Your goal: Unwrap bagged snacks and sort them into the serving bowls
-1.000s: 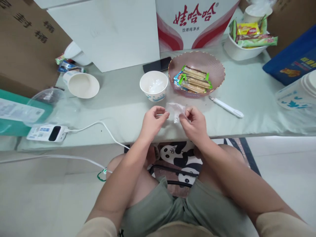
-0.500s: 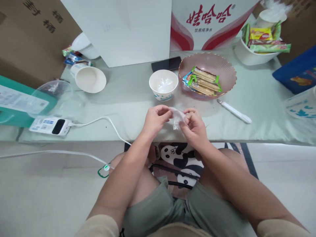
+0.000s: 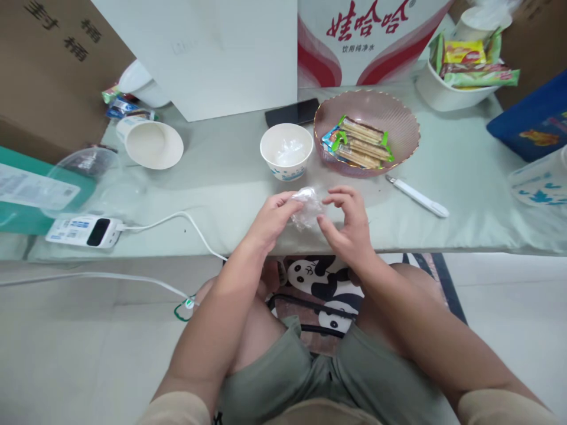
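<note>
Between my hands is a crumpled piece of clear plastic film (image 3: 307, 208). My left hand (image 3: 275, 217) pinches it by its left side. My right hand (image 3: 346, 221) is just to its right, thumb and fingers apart, with a small gap to the film. Just beyond my hands stands a white paper bowl (image 3: 287, 167) with a blue print, more clear plastic lying inside it. To its right, a pink ribbed glass bowl (image 3: 405, 133) with a gold rim holds several wrapped biscuit sticks (image 3: 361, 141).
A white-handled cutter (image 3: 419, 196) lies right of my hands. Behind the paper bowl is a dark phone (image 3: 292, 112). Leftward are a tipped paper cup (image 3: 155, 145), a clear plastic lid (image 3: 80, 177) and a white power bank (image 3: 84, 230) with a cable. A snack-filled white tub (image 3: 456, 97) stands back right.
My right hand has let go of the plastic film and its fingers have spread. The film now sits bunched in my left hand. The view has shifted slightly.
</note>
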Available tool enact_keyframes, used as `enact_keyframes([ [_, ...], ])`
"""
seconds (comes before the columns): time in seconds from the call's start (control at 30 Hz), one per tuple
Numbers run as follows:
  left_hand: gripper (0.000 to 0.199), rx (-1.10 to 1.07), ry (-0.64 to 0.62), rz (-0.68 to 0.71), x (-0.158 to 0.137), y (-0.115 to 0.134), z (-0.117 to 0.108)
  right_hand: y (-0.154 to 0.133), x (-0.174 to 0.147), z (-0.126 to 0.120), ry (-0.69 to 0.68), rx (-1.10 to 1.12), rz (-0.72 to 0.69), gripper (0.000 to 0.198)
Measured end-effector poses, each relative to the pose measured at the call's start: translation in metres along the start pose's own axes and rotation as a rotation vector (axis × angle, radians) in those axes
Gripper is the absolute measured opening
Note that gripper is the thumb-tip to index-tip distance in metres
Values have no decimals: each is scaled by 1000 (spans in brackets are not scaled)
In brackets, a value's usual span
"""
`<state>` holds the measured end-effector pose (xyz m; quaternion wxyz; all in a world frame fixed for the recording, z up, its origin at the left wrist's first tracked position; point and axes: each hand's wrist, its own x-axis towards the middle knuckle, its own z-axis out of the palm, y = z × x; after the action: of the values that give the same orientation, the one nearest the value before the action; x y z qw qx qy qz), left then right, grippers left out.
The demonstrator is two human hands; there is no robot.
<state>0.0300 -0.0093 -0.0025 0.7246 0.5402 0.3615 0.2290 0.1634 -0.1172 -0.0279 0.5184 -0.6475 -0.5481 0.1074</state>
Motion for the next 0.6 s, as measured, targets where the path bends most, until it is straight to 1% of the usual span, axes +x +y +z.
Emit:
enact_keyframes([
  [0.07,16,12,-34,24,0,0,0,2,3,-1,-59,86,51,33],
  [0.1,19,5,-46,43,0,0,1,3,3,-1,-96,113,54,33],
  [0.17,30,-20,-57,61,-1,1,2,3,4,0,-133,125,27,26],
  [0.23,39,-16,-60,48,-1,0,4,3,4,0,-133,116,7,19],
  [0.3,42,39,-36,71,0,-1,4,4,4,-1,-130,110,25,17],
  [0.4,36,146,81,200,0,0,3,6,3,-6,-81,52,66,13],
  [0.47,26,170,174,268,1,1,-1,6,3,-9,-33,1,80,12],
  [0.53,15,158,243,296,0,3,-6,4,2,-11,18,-24,93,13],
  [0.6,10,141,292,305,1,4,-12,0,3,-14,84,-41,89,15],
])
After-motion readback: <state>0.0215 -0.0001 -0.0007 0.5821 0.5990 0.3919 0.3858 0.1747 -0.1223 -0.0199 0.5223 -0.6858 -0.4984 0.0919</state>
